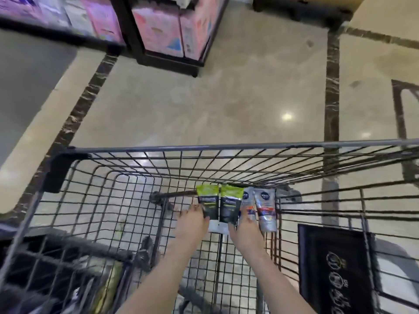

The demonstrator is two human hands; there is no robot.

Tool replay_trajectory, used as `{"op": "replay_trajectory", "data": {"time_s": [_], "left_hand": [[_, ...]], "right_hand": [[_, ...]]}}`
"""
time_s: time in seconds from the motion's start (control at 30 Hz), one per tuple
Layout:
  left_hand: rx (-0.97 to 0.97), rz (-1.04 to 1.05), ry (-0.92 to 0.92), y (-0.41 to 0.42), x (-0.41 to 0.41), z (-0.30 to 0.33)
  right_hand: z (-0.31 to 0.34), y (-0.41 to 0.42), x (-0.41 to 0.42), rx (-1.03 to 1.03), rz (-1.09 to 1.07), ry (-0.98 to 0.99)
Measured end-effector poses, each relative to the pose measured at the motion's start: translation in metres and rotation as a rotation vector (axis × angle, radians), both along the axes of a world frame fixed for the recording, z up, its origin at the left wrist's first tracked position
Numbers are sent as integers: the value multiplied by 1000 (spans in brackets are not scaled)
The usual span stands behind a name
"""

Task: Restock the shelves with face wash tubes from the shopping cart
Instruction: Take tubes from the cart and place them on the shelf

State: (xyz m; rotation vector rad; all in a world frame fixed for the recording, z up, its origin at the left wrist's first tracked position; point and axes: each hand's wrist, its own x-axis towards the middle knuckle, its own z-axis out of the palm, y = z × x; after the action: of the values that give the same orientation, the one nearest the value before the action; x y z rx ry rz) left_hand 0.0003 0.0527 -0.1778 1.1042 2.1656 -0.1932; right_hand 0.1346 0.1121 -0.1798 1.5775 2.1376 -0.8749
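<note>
Four face wash tubes lie side by side at the far end of a dark wire shopping cart point(108, 200), on its mesh floor, and both bare hands reach down to them. Going from the left, a black plastic corner guard point(59, 171) caps the cart's far-left corner, and well beyond it on the pale polished floor point(226, 98) stands a dark low shelf unit holding pink and purple boxes point(163, 30). Inside the cart, the left hand point(192, 223) rests with its fingers spread against the first green-topped black tube point(207, 200); whether they pinch it or only touch it cannot be told through the blur. Just beside that tube lies a second green-topped black tube point(230, 202), the two touching along their edges. The right hand point(246, 232) comes next, its fingers reaching over the lower end of the second green tube and of a silver tube with a round dark-blue logo point(247, 199); its grip too is unclear. Another silver tube of the same kind point(266, 207) lies at the right end of the row, near the hand. Further right, a black panel with pale printed emblems point(335, 264) leans against the cart's right wall.
</note>
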Motion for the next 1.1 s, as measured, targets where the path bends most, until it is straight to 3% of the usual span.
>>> {"op": "replay_trajectory", "data": {"time_s": [0.17, 0.3, 0.47, 0.6, 0.9, 1.1], "left_hand": [[-26, 120, -54, 7, 11, -37], [75, 430, -172, 10, 18, -57], [139, 612, -259, 14, 20, -61], [215, 708, -308, 11, 14, -63], [371, 817, -449, -5, 7, -18], [531, 873, -481, -18, 12, 43]], "right_hand": [[-43, -6, -7, -100, -209, 86], [-61, -8, -14, -141, -527, 228], [-67, -12, -22, -71, -658, 327], [-75, -13, -25, -138, -776, 408], [-24, -16, -9, -341, -942, 631], [38, -20, -6, -367, -912, 853]]}}
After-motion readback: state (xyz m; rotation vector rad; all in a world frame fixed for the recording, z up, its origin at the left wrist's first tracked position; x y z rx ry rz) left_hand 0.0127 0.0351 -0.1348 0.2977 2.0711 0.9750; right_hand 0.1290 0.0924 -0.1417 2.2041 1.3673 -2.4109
